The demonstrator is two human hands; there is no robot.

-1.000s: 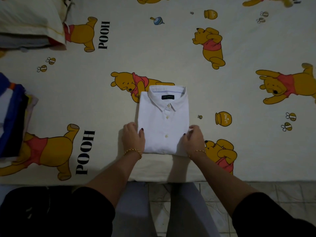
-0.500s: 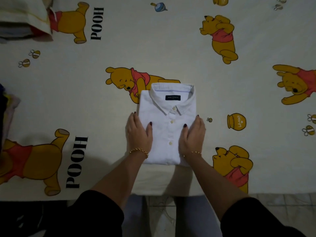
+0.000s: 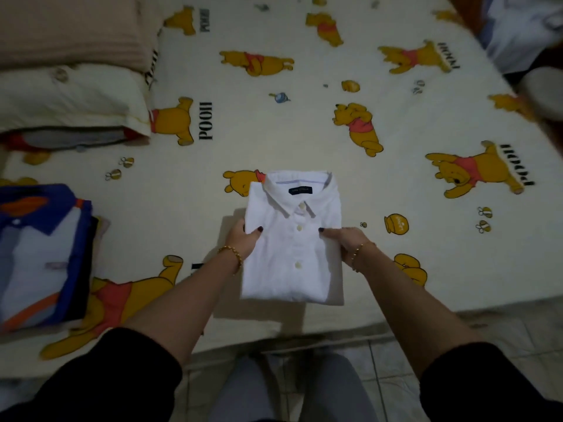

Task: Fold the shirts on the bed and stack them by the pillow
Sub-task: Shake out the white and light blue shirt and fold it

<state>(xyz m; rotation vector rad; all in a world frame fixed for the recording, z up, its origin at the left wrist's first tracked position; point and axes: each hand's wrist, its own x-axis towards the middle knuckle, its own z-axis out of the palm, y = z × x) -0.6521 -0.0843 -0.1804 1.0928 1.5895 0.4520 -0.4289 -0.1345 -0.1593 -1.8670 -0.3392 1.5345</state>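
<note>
Gripping the folded white shirt [image 3: 292, 248] at its nine o'clock edge with the left hand [image 3: 243, 239], thumb on top, fingers tucked under and hidden. Same pinch at three o'clock with the right hand [image 3: 345, 242]. Holding it dead centre over the bed sheet [image 3: 304, 138], collar toward twelve; whether lifted clear, hard to tell. Over at nine, a stack of folded shirts [image 3: 39, 257], cut off by the frame. Up at ten, the pillow [image 3: 67, 99], something grey and red wedged beneath. At one o'clock, blurred pale cloth [image 3: 518, 32].

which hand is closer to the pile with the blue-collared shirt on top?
Left. The left hand grips the white shirt on the side facing the pile; the right hand grips its far side.
</note>
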